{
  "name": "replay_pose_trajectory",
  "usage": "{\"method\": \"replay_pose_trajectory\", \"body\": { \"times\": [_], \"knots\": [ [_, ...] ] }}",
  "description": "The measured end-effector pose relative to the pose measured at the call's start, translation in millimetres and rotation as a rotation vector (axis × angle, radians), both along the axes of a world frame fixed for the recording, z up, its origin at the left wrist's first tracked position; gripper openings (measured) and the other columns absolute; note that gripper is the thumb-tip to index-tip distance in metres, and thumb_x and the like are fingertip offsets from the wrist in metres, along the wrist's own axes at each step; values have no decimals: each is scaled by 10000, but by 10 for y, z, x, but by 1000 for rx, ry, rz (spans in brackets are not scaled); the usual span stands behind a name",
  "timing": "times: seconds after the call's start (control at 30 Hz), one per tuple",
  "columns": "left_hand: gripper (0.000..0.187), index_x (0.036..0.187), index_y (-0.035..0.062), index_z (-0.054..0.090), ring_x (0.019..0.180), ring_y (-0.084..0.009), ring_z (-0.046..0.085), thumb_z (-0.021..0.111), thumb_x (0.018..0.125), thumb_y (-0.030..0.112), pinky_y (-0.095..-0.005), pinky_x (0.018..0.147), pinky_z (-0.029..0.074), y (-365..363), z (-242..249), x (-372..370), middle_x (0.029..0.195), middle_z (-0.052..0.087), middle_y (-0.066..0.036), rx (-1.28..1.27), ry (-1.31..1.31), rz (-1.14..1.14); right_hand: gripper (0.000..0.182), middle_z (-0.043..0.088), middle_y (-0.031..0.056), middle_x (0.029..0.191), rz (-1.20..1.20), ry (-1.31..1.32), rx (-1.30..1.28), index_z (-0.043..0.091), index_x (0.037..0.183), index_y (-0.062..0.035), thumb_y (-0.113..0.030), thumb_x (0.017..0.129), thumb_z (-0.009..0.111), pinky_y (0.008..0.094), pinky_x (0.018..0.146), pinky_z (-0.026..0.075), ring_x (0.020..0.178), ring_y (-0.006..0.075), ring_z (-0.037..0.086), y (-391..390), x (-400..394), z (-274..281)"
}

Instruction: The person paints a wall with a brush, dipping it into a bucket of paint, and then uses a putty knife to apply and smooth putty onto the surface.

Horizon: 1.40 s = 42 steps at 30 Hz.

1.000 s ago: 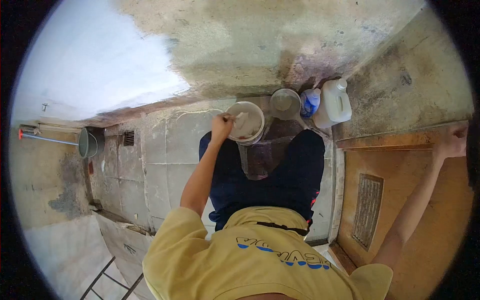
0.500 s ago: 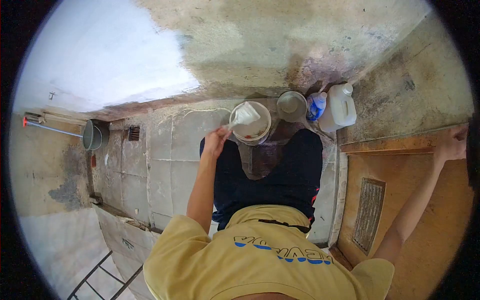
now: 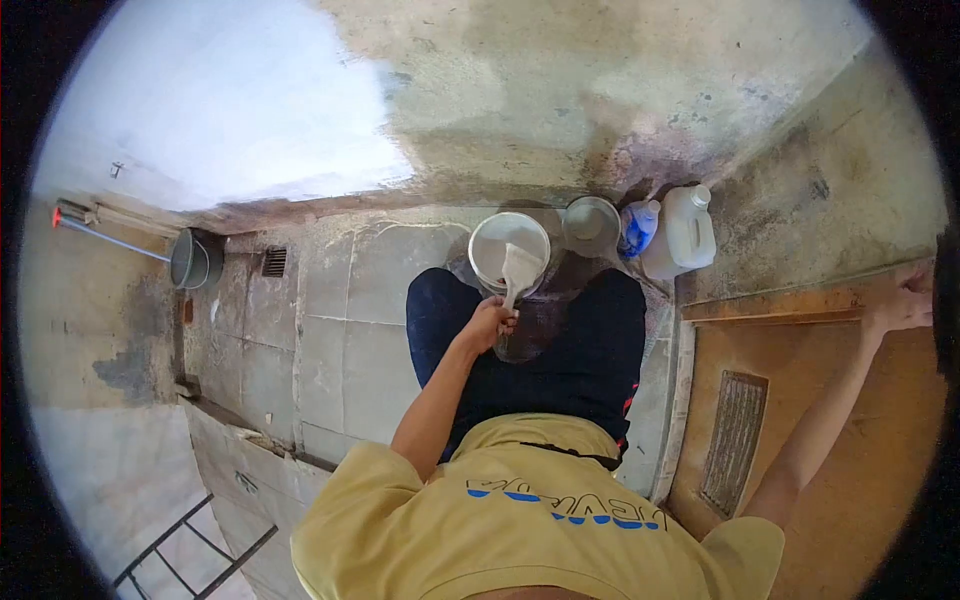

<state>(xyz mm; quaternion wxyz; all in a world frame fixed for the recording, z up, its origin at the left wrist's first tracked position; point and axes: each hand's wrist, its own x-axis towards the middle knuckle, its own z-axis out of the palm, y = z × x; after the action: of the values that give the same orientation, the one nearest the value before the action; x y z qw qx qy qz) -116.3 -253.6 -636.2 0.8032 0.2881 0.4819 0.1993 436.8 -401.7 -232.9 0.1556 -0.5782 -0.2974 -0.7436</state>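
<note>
My left hand is closed around the handle of a wide brush, near my knees. The brush's pale, coated bristles are over the near side of a white bucket with pale liquid inside; whether they touch the liquid is unclear. At the far right my right hand is raised beside the wooden door frame, fingers curled. What it grips is hard to make out at the dark image edge.
A smaller pail, a blue-labelled bottle and a white jug stand right of the bucket. A grey bucket is at the far left. The stained wall has a white-coated area.
My left hand has moved right and nearer my body with the brush, which has turned to point away from me. The camera view has shifted slightly. My right hand stays by the door frame.
</note>
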Motion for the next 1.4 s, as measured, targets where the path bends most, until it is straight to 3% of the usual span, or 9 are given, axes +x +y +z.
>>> {"method": "replay_pose_trajectory", "body": {
  "times": [0.13, 0.2, 0.33, 0.5, 0.83, 1.0, 1.13, 1.23, 1.4],
  "knots": [
    [208, 1048, -3, 552, 704, -265, 627, 496, 908, 139, -382, 641, 509, 21, -215, 94, 853, 634, -158, 180, 264, -17, 423, 571, 262, 1085, 0, -27, 16, 529, 1145, 66, -195, 849, 682, 450, 784, 473, 970, 395, 557, 12, -42, 26],
    [276, 1059, -34, 559, 823, -420, 643, 480, 921, 192, -452, 693, 506, -28, -257, 135, 896, 646, -274, 923, 750, -85, 420, 571, 254, 1083, -1, -25, 19, 528, 1145, 62, -194, 851, 682, 439, 781, 479, 960, 393, 557, -11, -48, 14],
    [315, 1136, -26, 557, 863, -485, 601, 494, 931, 204, -512, 725, 489, -95, 182, 240, 881, 625, -315, 958, 756, 9, 390, 564, 254, 1100, 35, -7, 9, 537, 1152, 33, -177, 858, 682, 414, 817, 492, 1004, 376, 563, -84, 337, -131],
    [261, 1010, -13, 559, 804, -473, 611, 490, 941, 229, -538, 688, 482, -72, 273, 202, 826, 630, -283, 997, 879, -60, 350, 361, 241, 1386, 101, 65, -60, 530, 1228, -22, -69, 895, 628, 325, 910, 533, 1307, 348, 382, -47, -80, 6],
    [348, 637, -16, 595, 696, -439, 606, 589, 884, 229, -526, 596, 440, 401, -9, -148, 677, 598, -248, 1296, 919, 27, 323, 371, 199, 1400, 76, 271, 13, 549, 1217, -35, -103, 908, 617, 326, 923, 508, 1250, 291, 440, 54, -317, -8],
    [262, 745, -42, 636, 620, -427, 590, 646, 847, 199, -444, 550, 455, 556, 484, -185, 656, 585, -235, 1188, 826, 70, 331, 551, 226, 1113, 146, 0, 76, 601, 1132, -19, -176, 849, 671, 470, 816, 467, 986, 398, 537, 49, -94, 10],
    [213, 899, -54, 697, 574, -163, 644, 705, 821, 144, -305, 551, 498, 570, 493, -152, 657, 665, -125, 872, 672, 206, 347, 576, 223, 1047, 87, 12, -30, 591, 1125, -9, -188, 837, 668, 481, 807, 454, 976, 396, 540, -49, 73, 1],
    [237, 906, -66, 700, 608, -94, 631, 707, 833, 160, -261, 558, 503, 583, 503, -109, 660, 665, -71, 836, 536, 317, 331, 591, 212, 1014, 10, -68, 14, 590, 1105, -14, -169, 826, 678, 475, 788, 449, 948, 382, 543, -30, 53, 15],
    [239, 886, -79, 697, 618, -122, 633, 698, 844, 157, -260, 585, 509, 677, 540, -117, 701, 678, -79, 839, 414, 347, 316, 593, 201, 972, 30, 16, -87, 598, 1076, -25, -124, 791, 692, 455, 758, 440, 903, 366, 540, -175, 435, -94]
  ]
}}
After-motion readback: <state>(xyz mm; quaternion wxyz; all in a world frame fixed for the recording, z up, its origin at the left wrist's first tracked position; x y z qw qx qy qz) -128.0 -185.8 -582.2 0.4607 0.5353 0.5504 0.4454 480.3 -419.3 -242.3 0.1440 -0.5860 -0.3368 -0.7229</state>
